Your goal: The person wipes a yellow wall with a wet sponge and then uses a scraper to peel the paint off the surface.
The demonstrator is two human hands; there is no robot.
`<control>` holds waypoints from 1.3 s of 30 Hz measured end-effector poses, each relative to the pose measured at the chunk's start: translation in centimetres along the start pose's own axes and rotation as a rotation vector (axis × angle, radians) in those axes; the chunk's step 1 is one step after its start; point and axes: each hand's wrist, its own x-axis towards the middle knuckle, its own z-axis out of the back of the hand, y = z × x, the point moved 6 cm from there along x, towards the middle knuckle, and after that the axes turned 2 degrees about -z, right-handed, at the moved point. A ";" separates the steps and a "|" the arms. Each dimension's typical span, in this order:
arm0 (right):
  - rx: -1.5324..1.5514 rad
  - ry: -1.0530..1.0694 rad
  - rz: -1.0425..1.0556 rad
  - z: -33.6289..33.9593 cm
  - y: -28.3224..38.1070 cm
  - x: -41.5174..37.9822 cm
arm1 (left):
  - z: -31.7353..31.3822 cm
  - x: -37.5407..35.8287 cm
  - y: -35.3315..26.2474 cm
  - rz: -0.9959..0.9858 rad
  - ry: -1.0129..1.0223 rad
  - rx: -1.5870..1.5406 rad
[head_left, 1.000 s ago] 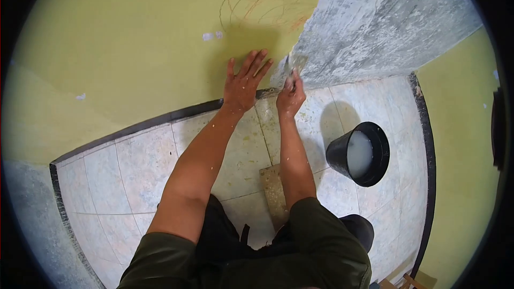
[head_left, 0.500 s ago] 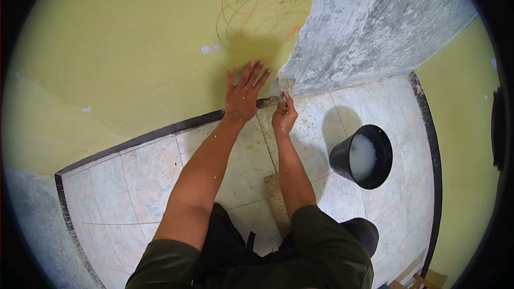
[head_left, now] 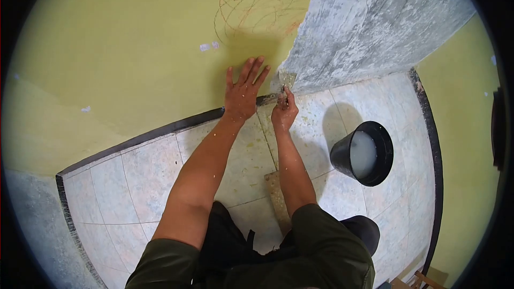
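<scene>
My left hand [head_left: 242, 90] rests flat with fingers spread on the yellow-green painted wall [head_left: 134, 48], just above the dark baseboard. Closed around the handle of a scraper [head_left: 287, 78] is my right hand [head_left: 285, 111]. The scraper's flecked blade touches the wall low down, where the paint's ragged edge meets the bare grey plaster [head_left: 353, 37]. Small paint flakes cling to both hands and forearms. My right fingers hide most of the handle.
A black bucket [head_left: 342, 159] of cloudy liquid stands on the tiled floor [head_left: 144, 182] to the right. Between my knees lies a speckled board [head_left: 277, 198]. Paint chips litter the tiles below my hands. A wooden item [head_left: 423, 281] shows at the bottom right.
The scraper has shifted slightly right and its blade is turned a little differently against the wall. My left hand stays in place on the wall.
</scene>
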 end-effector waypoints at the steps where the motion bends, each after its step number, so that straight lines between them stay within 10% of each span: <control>1: -0.018 0.003 -0.019 -0.3 0.5 0.6 | 0.2 0.3 0.3 0.000 -0.009 0.005; 4: 0.143 -0.192 0.415 -0.4 3.5 3.8 | -0.2 0.3 0.1 0.005 -0.015 0.023; 14: 0.039 -0.009 0.109 -0.7 -0.6 0.6 | 0.1 0.2 0.3 0.004 0.013 0.012; 24: 0.032 -0.051 0.052 0.2 -0.9 1.1 | 0.4 0.6 0.3 -0.004 -0.011 0.022; 32: -0.108 -0.157 0.404 1.0 2.0 2.5 | 0.3 0.5 -0.3 0.013 0.011 0.021; 39: -0.093 -0.043 0.133 0.7 -0.7 1.0 | 0.2 -0.1 -0.1 0.007 0.022 0.002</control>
